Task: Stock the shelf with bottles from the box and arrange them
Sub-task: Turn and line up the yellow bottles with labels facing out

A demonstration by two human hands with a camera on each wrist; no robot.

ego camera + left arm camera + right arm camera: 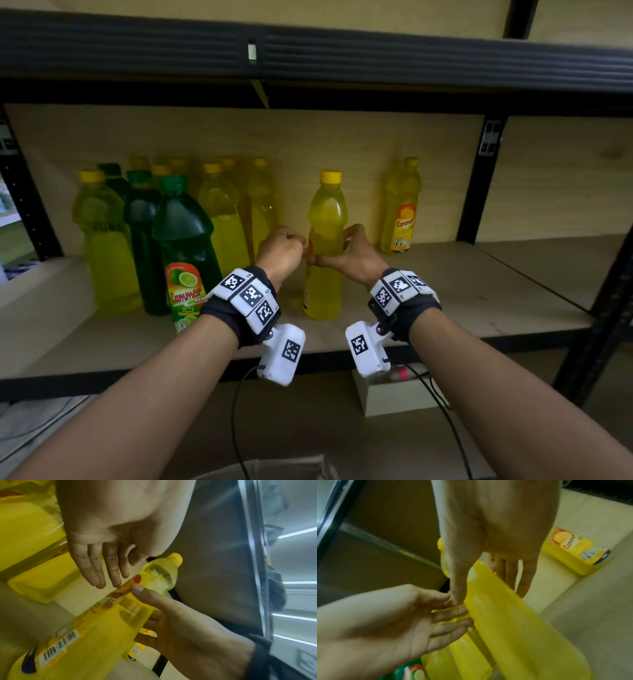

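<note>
A yellow bottle [325,246] with a yellow cap stands upright near the middle of the wooden shelf [462,291]. My right hand [352,253] grips its waist from the right, thumb across the front and fingers behind. My left hand [284,250] is at the bottle's left side. In the left wrist view the left hand [106,572] has its fingers stretched out, tips touching the label of the bottle [106,622], while the right hand [180,628] wraps it. In the right wrist view the right hand [488,561] clasps the bottle [505,615], and the left hand [419,615] touches it.
A cluster of yellow and green bottles [219,219] fills the shelf's left, with a green lime bottle [183,246] foremost. One yellow bottle [400,209] stands alone at the back right. A black upright [479,185] bounds the bay. A cardboard box flap [274,467] shows below.
</note>
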